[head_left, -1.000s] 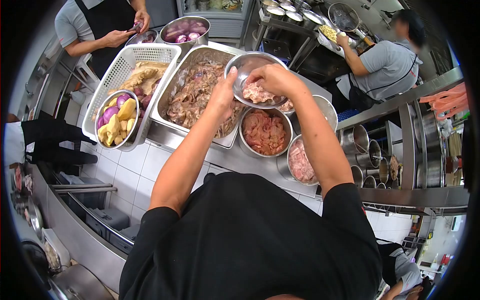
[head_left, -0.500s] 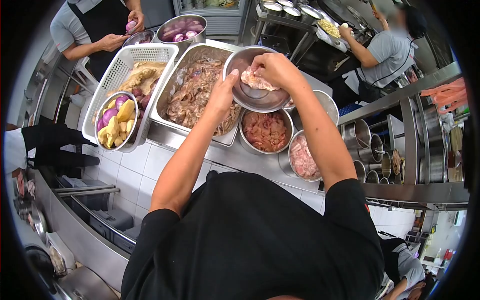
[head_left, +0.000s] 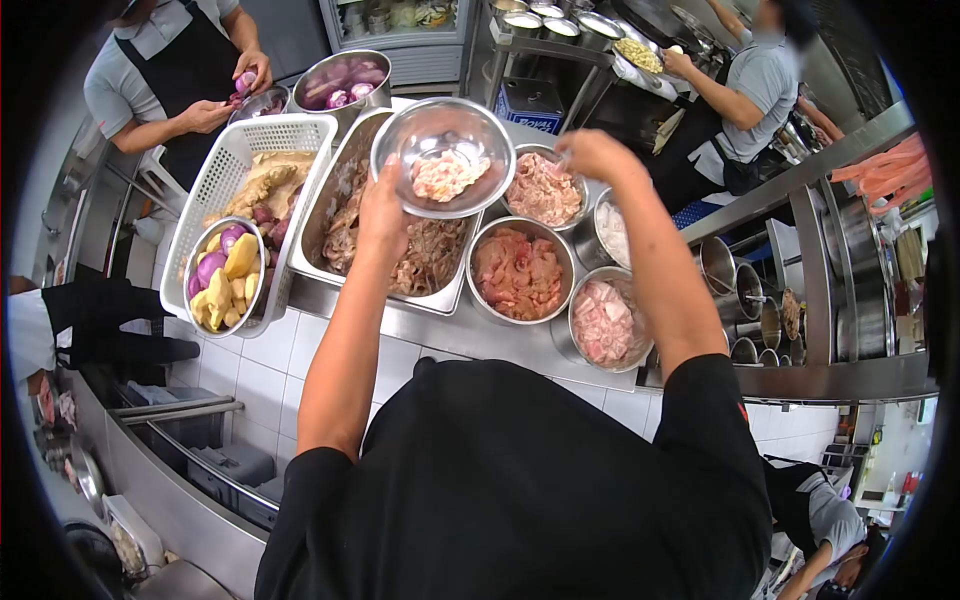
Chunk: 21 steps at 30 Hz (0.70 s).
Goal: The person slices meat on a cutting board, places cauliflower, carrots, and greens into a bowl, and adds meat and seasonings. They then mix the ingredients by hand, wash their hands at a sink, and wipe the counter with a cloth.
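Observation:
My left hand [head_left: 382, 215] grips the near rim of a shiny metal bowl [head_left: 395, 160], held above a deep steel tray [head_left: 455, 290] of dark, sauced meat strips. A small heap of pale pink raw meat [head_left: 449, 176] lies inside the bowl. My right hand [head_left: 603, 157] is apart from the bowl, over the back edge of a round pot of pale meat pieces [head_left: 543, 190]; its fingers are bent, blurred and partly hidden. Nearer me stand a pot of redder sliced meat [head_left: 520, 270] and a pot of light pink meat chunks [head_left: 606, 322].
A white perforated basket [head_left: 318, 128] at left holds ginger and a bowl of ginger and purple onions [head_left: 227, 275]. A pot of onions [head_left: 345, 85] stands behind. One co-worker [head_left: 165, 90] handles an onion; another [head_left: 745, 100] works at the stove. Metal shelving [head_left: 815, 270] borders the right.
The bowl, with my left hand, has moved left and now shows its meat heap. My right hand has left the bowl and moved right, over the pale-meat pot. The view has shifted slightly.

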Available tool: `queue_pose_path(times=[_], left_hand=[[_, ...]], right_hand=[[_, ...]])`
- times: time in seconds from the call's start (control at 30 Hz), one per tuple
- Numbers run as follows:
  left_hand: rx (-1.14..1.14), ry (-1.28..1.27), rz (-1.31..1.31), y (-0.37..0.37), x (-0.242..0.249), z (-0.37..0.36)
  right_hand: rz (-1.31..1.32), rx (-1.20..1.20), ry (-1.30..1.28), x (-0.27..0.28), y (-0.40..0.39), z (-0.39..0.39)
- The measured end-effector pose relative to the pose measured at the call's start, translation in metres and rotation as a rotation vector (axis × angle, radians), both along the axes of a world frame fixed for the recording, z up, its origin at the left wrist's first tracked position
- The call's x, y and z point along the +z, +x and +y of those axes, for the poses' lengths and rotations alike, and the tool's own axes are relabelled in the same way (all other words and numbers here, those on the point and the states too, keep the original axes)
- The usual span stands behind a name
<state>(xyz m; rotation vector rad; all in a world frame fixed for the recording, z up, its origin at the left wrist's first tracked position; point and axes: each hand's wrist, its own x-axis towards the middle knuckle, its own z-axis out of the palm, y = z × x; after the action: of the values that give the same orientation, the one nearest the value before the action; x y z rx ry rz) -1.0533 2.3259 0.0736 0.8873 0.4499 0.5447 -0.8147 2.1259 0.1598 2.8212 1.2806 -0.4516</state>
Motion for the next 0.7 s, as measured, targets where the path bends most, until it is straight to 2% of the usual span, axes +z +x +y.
queue_pose_path(times=[0.07,0.17,0.23,0.33,0.43,0.6,0.7], left_hand=[[0.01,0.01,0.024,-0.007,-0.001,-0.003],[0.04,-0.012,0.02,-0.014,-0.001,-0.007],[0.074,-0.028,0.036,-0.016,0.003,-0.011],[0.062,-0.066,0.007,-0.018,-0.003,-0.008],[0.067,-0.057,0.034,-0.024,-0.004,-0.006],[0.04,-0.035,0.032,-0.018,0.001,-0.006],[0.011,-0.001,0.03,-0.015,0.0,-0.005]], right_hand=[[-0.04,0.009,-0.003,-0.065,0.018,0.0],[-0.169,-0.068,0.12,-0.109,0.01,0.01],[-0.185,-0.112,0.109,-0.106,0.005,0.02],[-0.1,-0.138,0.231,-0.099,0.009,0.013],[0.077,-0.178,0.278,-0.081,0.016,0.003],[0.173,-0.127,0.439,-0.074,0.035,-0.007],[0.447,-0.187,0.433,-0.062,0.033,-0.007]])
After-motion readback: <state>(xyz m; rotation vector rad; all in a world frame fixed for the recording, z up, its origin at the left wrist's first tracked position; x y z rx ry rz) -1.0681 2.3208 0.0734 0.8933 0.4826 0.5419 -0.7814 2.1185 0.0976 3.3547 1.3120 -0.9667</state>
